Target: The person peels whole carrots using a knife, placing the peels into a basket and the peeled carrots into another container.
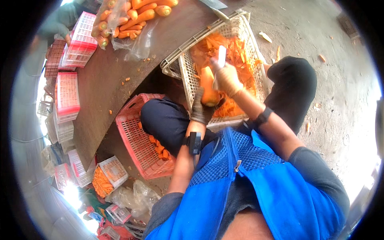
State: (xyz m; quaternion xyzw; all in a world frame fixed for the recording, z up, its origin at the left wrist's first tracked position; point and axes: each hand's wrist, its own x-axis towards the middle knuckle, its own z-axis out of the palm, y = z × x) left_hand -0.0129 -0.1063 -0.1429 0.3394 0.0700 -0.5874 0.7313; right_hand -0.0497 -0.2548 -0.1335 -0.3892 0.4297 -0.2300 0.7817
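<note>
A thick orange carrot [208, 81] is held upright-tilted in my left hand [201, 109], which wears a dark knit glove. My right hand [229, 79], in a pale glove, grips a white-handled peeler [222, 57] against the carrot's right side. The tool's working end is blurred and partly hidden by the hand. Both hands are over a cream plastic crate [252, 39] standing between my legs. Carrot peelings [237, 54] fill much of it.
A red plastic crate [132, 150] with cut carrot pieces [160, 150] stands by my left knee. Whole carrots [144, 18] lie in clear plastic on a board [102, 90]. A large knife [220, 13] rests near the cream crate's rim. Stacked baskets [67, 96] line the left; another person's hand [64, 33] is behind.
</note>
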